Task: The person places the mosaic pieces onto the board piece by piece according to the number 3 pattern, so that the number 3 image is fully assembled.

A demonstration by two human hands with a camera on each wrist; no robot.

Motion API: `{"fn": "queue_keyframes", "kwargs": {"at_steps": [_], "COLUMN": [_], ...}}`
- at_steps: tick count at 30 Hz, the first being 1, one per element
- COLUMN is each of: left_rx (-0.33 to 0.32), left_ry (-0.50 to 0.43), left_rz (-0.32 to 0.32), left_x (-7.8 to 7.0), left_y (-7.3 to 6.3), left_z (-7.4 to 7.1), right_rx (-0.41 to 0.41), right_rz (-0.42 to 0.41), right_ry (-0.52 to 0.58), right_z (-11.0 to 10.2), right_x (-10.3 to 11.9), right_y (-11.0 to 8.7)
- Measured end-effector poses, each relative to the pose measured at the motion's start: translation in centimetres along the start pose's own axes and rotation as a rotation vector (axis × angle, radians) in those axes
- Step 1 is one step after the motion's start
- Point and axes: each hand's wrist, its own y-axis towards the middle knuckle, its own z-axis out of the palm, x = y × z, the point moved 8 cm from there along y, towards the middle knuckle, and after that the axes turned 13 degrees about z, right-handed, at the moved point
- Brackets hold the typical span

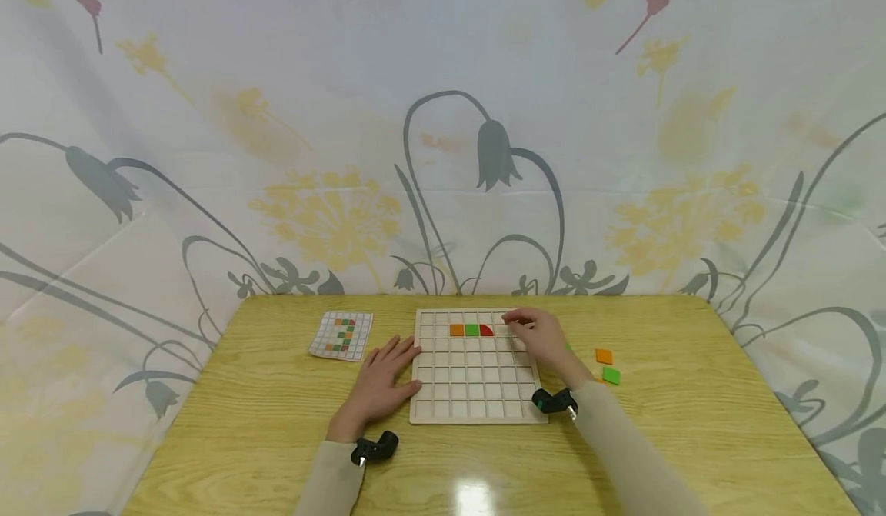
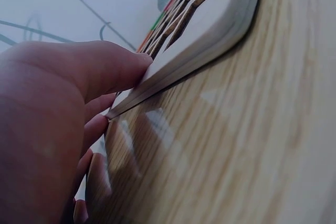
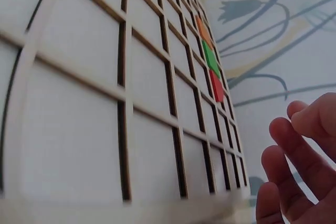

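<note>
A white wooden grid board (image 1: 474, 393) lies on the table. In one of its upper rows sit an orange square tile (image 1: 457, 331), a green square tile (image 1: 471, 330) and a red tile (image 1: 487, 331) with a rounded corner, side by side. My left hand (image 1: 384, 381) rests at the board's left edge with fingers spread; in the left wrist view the thumb (image 2: 118, 66) touches the rim. Over the board's upper right corner hovers my right hand (image 1: 543, 339), its fingers loosely bent. The right wrist view shows no tile between its fingertips (image 3: 281, 129).
Left of the board lies a pattern card (image 1: 341, 336) printed with a coloured grid. To the right are a loose orange tile (image 1: 604, 356) and a green tile (image 1: 611, 375) overlapping another orange piece. A bit of green shows beside the right hand. A patterned cloth (image 1: 443, 154) hangs behind the table.
</note>
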Motion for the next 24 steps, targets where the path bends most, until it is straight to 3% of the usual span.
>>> {"fn": "queue_keyframes", "kwargs": {"at_steps": [13,21,24], "left_rx": [0.010,0.008,0.002], "left_ry": [0.007,0.011,0.006], "left_rz": [-0.016,-0.018,-0.016], "left_x": [0.1,0.1,0.1], "left_y": [-0.1,-0.1,-0.1], "left_z": [0.3,0.3,0.2], "right_rx": [-0.122,-0.094,-0.092], "right_rz": [-0.058,-0.004,-0.023], "right_ry": [-0.117,-0.133,-0.184], "right_z": [-4.5,-5.8,-5.9], "right_x": [-2.2,-4.1,-4.3], "right_y": [-2.1,-2.5,-2.7]}}
